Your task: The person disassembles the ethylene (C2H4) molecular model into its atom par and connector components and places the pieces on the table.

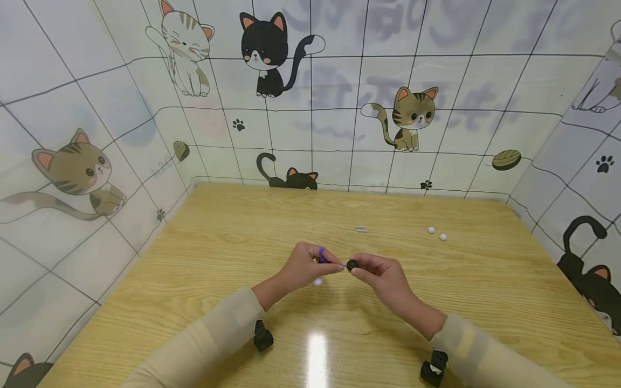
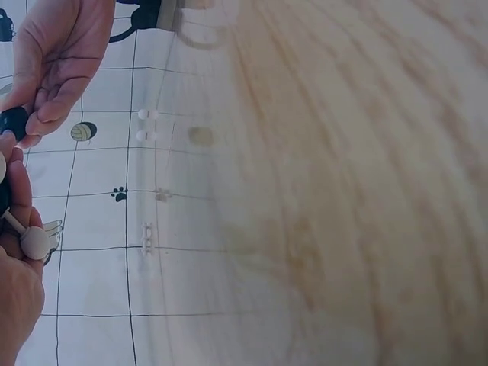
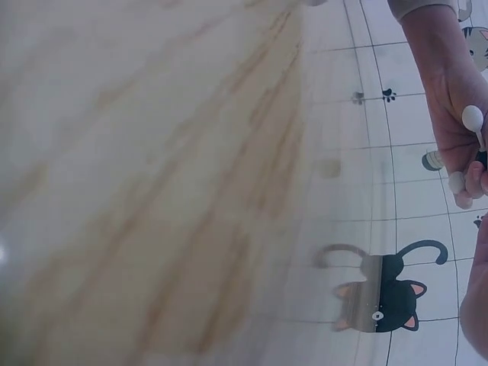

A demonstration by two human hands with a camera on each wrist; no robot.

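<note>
Over the middle of the table, my right hand (image 1: 388,276) pinches a black ball (image 1: 352,264) between thumb and fingers. My left hand (image 1: 306,265) holds a small ball-and-stick model, its centre a second black ball (image 3: 481,158) partly hidden by the fingers. White balls stick out from that model on short rods; one white ball (image 2: 35,243) shows in the left wrist view, another white ball (image 3: 473,118) in the right wrist view. A thin purple stick (image 1: 345,265) spans the small gap between the left fingertips and the right hand's black ball.
Farther back on the wooden table (image 1: 233,226) lie two thin pale sticks (image 1: 361,229) side by side. Two loose white balls (image 1: 431,230) sit at the back right. Cat-patterned panels (image 1: 335,129) enclose the back and sides.
</note>
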